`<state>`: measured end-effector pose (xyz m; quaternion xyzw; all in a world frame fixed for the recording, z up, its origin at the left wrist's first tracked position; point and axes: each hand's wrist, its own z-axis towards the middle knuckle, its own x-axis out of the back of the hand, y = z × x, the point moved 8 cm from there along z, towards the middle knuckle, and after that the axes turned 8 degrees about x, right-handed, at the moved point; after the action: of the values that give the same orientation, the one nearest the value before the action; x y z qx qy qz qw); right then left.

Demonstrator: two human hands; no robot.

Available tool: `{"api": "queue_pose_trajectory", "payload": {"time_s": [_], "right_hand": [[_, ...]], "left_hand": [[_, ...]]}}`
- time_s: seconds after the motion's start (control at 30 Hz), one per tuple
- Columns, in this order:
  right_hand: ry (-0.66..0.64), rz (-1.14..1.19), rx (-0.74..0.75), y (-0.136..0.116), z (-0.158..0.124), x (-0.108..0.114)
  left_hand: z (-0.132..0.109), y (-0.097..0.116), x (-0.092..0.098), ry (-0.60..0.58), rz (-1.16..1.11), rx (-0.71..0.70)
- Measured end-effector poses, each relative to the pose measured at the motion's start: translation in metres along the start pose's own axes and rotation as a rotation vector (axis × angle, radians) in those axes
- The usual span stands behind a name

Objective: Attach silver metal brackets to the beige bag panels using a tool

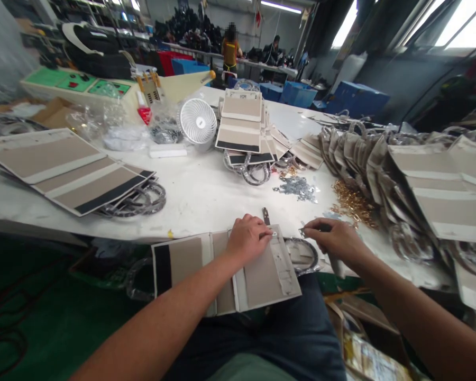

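A flat beige bag panel with pale strips and a black band lies over my lap and the table's front edge. On its upper right part rests my left hand, fingers curled at the far edge and thumb on top, beside a small white washer-like spot. A dark metal strap end sticks out past that edge. Plastic-wrapped handles extend from the panel's right side. To the right, my right hand pinches a small grey metal plate. A greyish object under its palm is partly hidden.
Grey metal plates and gold-coloured fittings lie in piles on the white table. Stacked bag panels stand beyond, more at left and right. A white fan stands behind. Two people are in the background.
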<state>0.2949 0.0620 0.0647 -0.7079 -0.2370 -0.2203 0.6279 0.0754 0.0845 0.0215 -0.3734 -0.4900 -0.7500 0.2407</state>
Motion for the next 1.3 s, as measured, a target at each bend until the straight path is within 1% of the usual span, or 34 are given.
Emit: {"api": "queue_pose_trajectory", "payload": {"time_s": [0.1,0.17,0.23,0.33,0.43,0.57,0.67,0.73,0.87,0.93,1.1,1.3], "right_hand": [[-0.133,0.064,-0.043,0.003,-0.016,-0.037],[-0.174,0.117,-0.08,0.006,-0.021,-0.056],[-0.196,0.149,-0.101,0.009,-0.022,-0.07],[-0.22,0.162,-0.094,0.011,-0.02,-0.082],[-0.234,0.187,-0.096,0.013,-0.02,-0.084],[-0.221,0.226,-0.12,0.014,-0.022,-0.084],[-0.213,0.186,-0.114,0.014,-0.023,-0.085],[-0.187,0.09,-0.08,0.014,-0.023,-0.084],[-0.104,-0.177,0.059,0.004,-0.021,-0.078],[-0.096,-0.244,0.094,0.002,-0.021,-0.078],[-0.087,-0.294,0.123,0.001,-0.024,-0.081],[-0.1,-0.293,0.212,-0.004,-0.03,-0.083]], "left_hand": [[0.0,0.0,-0.001,0.011,0.004,0.003],[0.0,0.001,-0.002,0.012,0.003,0.004],[0.0,0.001,-0.002,0.007,0.004,0.006],[-0.001,0.001,-0.002,-0.005,0.006,0.008],[-0.001,0.001,-0.002,-0.009,0.004,0.001],[-0.001,0.001,-0.002,-0.01,0.008,-0.001],[-0.001,0.002,-0.003,-0.021,0.016,0.0],[-0.001,0.002,-0.003,-0.023,0.022,-0.006],[-0.001,0.003,-0.002,-0.01,0.024,-0.014],[-0.001,0.003,-0.002,-0.005,0.024,-0.016],[-0.001,0.002,-0.003,-0.008,0.021,-0.019],[-0.001,0.002,-0.003,-0.013,0.016,-0.021]]}}
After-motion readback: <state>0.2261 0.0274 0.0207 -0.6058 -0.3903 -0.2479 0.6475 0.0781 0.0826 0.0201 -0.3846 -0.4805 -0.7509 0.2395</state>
